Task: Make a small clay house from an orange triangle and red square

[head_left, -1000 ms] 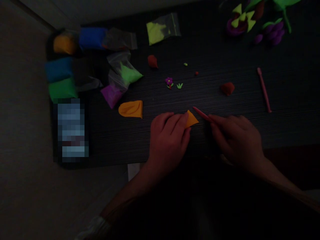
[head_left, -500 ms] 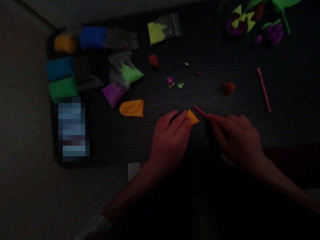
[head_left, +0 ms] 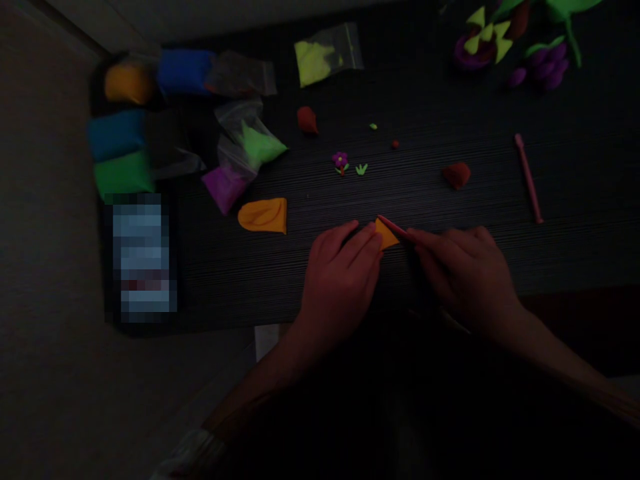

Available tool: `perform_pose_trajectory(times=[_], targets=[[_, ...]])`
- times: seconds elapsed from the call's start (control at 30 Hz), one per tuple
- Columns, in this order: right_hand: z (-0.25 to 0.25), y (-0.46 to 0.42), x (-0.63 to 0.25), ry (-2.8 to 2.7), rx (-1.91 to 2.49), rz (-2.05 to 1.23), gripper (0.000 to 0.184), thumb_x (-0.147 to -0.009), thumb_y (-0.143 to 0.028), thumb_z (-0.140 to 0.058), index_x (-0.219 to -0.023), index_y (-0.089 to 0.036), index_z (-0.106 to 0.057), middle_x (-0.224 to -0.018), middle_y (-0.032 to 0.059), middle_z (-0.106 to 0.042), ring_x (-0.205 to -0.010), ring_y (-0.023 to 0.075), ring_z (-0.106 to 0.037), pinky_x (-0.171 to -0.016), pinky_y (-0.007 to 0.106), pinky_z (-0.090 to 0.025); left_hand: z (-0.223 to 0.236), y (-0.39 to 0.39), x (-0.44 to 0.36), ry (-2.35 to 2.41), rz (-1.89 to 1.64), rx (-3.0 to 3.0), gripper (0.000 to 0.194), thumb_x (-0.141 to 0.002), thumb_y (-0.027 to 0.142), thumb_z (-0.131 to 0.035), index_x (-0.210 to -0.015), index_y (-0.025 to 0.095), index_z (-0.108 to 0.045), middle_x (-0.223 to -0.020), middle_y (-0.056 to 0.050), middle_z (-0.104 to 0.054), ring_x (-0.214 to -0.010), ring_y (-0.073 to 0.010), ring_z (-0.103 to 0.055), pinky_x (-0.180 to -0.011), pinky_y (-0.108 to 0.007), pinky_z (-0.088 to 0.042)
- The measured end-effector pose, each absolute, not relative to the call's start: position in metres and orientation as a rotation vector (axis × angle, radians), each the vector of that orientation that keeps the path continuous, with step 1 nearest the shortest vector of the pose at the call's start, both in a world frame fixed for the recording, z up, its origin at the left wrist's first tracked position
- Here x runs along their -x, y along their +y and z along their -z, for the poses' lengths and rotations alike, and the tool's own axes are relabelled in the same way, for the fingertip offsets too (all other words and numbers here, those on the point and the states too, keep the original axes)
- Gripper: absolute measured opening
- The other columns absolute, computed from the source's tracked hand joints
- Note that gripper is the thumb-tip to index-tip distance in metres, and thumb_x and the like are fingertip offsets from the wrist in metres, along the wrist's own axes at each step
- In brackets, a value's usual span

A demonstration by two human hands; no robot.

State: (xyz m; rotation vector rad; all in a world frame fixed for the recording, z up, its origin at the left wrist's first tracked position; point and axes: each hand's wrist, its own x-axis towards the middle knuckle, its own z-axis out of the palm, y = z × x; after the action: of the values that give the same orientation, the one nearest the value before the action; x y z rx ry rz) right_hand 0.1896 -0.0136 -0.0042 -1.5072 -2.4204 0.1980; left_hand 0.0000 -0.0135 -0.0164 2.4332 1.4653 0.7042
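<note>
My left hand (head_left: pixel 343 273) holds down a small orange piece of modelling clay (head_left: pixel 387 235) on the dark table. Its fingers lie over the clay's left part and hide it; a pointed corner shows past the fingertips. In my right hand (head_left: pixel 465 270) is a thin pink clay tool (head_left: pixel 393 225), pinched between thumb and forefinger. The tool lies slanted along the clay's upper right edge. Left of my hands rests a larger folded orange clay piece (head_left: pixel 264 215). Beyond them are a tiny purple clay flower (head_left: pixel 340 161) and a green clay leaf sprig (head_left: pixel 361 169).
Clay bags, among them a blue one (head_left: pixel 185 71), a yellow one (head_left: pixel 315 60) and a purple one (head_left: pixel 225 187), lie at left and back. A blurred-out phone (head_left: pixel 143 260) is at front left. Reddish lumps (head_left: pixel 457 175), another pink tool (head_left: pixel 529 179) and purple clay grapes (head_left: pixel 545 67) lie rightward.
My right hand has moved slightly left, bringing the pink tool from beside the orange clay onto its edge. My left hand stays in place on the clay.
</note>
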Motion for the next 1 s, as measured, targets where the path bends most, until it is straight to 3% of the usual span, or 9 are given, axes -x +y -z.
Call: perform_pose_trajectory(times=[1.0], targets=[[0.003, -0.02, -0.18, -2.515, 1.507, -0.175, 0.028, -0.087, -0.021, -0.043, -0.112, -0.015, -0.054, -0.07, 0.0017, -0.061, -0.065, 0.0162, -0.052, -0.064, 0.032, -0.03, 0.017, -0.014, 0.001, 1.439, -0.698, -2.418, 0.024, -0.083, 0.017, -0.05, -0.106, 0.017, -0.059, -0.116, -0.005, -0.062, -0.114, -0.0212, -0.05, -0.097, -0.042, -0.037]])
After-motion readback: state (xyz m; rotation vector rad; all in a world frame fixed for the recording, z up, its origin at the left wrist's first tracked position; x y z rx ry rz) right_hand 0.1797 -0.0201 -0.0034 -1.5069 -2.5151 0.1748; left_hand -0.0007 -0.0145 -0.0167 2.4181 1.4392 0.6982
